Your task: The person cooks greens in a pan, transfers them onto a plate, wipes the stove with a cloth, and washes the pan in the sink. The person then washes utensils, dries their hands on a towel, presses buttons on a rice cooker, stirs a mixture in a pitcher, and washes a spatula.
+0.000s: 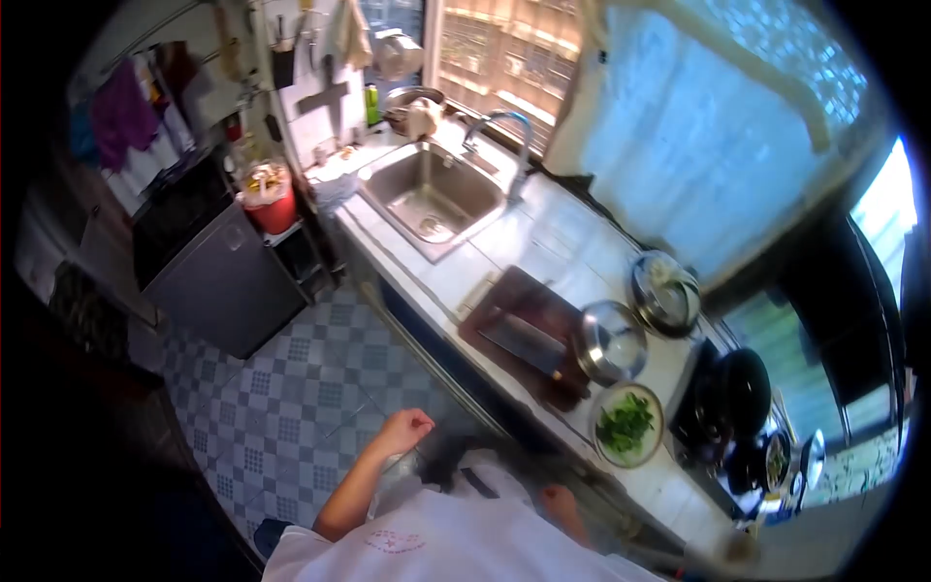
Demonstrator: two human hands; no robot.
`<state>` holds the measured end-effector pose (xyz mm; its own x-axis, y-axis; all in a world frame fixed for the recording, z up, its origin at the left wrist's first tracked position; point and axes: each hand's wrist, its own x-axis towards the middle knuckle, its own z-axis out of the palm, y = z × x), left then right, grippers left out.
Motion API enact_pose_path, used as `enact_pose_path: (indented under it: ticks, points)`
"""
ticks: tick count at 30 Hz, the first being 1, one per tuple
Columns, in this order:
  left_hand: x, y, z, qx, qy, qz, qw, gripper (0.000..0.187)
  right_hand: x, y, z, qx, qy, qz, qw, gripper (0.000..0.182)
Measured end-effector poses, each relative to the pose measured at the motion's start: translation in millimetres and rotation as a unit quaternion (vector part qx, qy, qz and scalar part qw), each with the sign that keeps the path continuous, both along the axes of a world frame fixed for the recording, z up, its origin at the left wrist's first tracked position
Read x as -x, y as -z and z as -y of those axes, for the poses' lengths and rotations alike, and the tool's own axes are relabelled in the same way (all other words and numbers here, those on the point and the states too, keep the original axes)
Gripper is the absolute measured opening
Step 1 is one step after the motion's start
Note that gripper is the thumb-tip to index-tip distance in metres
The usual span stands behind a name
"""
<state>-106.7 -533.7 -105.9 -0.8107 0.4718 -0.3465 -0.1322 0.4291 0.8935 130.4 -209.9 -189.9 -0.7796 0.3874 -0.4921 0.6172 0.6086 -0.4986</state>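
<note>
My left hand point(404, 432) hangs in front of my body over the tiled floor, its fingers curled in, with nothing visible in them. Lower down, my right hand point(560, 502) is close to the counter's front edge; it is dim and blurred, and its fingers cannot be made out. On the counter point(499, 238) a cleaver point(524, 344) lies across a dark brown cutting board point(499, 301). Beside the board stand a metal bowl point(611, 341) and a plate of green leaves point(626, 427). Neither hand touches these things.
A steel sink point(432, 194) with a curved faucet point(504, 116) is set into the counter. Behind the metal bowl is a dish with pale food point(667, 289). A black wok point(742, 388) sits at the right. A red bucket point(270, 206) stands left, beside a grey cabinet point(223, 281).
</note>
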Motion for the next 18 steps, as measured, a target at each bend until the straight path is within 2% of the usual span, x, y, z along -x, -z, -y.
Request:
enact_pose_path:
  ticks: [1, 3, 4, 6, 8, 9, 10, 13, 15, 16, 17, 18]
  points:
    - [9, 1, 10, -0.001, -0.033, -0.017, 0.999, 0.009, 45, -25, 16, 0.005, -0.077, -0.007, 0.997, 0.018]
    - [29, -5, 27, -0.027, -0.068, -0.025, 0.997, 0.01, 132, -74, 53, 0.044, -0.162, 0.0, 0.986, 0.019]
    - [39, -10, 35, -0.05, -0.089, -0.024, 0.994, 0.011, 167, -75, 65, 0.086, -0.186, -0.001, 0.979, 0.023]
    - [65, -17, 53, -0.086, -0.113, -0.042, 0.989, 0.011, 238, -106, 107, 0.059, -0.254, -0.125, 0.957, 0.024]
    - [100, -18, 74, -0.086, -0.116, -0.037, 0.989, 0.009, 302, -103, 145, 0.083, -0.279, -0.214, 0.933, 0.028]
    - [121, -15, 86, -0.079, -0.12, -0.084, 0.986, 0.009, 333, -108, 166, 0.106, -0.281, -0.241, 0.923, 0.028]
    - [141, -26, 98, -0.064, -0.121, -0.091, 0.986, 0.011, 364, -106, 182, 0.085, -0.331, -0.285, 0.895, 0.037]
    - [203, -43, 134, -0.049, -0.142, -0.093, 0.984, 0.011, 462, -118, 230, 0.147, -0.33, -0.291, 0.886, 0.036]
    - [238, -56, 161, 0.046, -0.142, -0.112, 0.983, 0.014, 535, -129, 259, 0.167, -0.361, -0.32, 0.86, 0.034]
    - [257, -66, 176, 0.053, -0.143, -0.121, 0.981, 0.014, 575, -131, 272, 0.193, -0.351, -0.417, 0.816, 0.032]
    - [269, -76, 191, 0.02, -0.159, -0.112, 0.981, 0.016, 617, -139, 282, 0.175, -0.346, -0.419, 0.821, 0.028]
    - [281, -80, 204, -0.016, -0.175, -0.1, 0.979, 0.017, 655, -162, 293, 0.173, -0.338, -0.483, 0.789, 0.024]
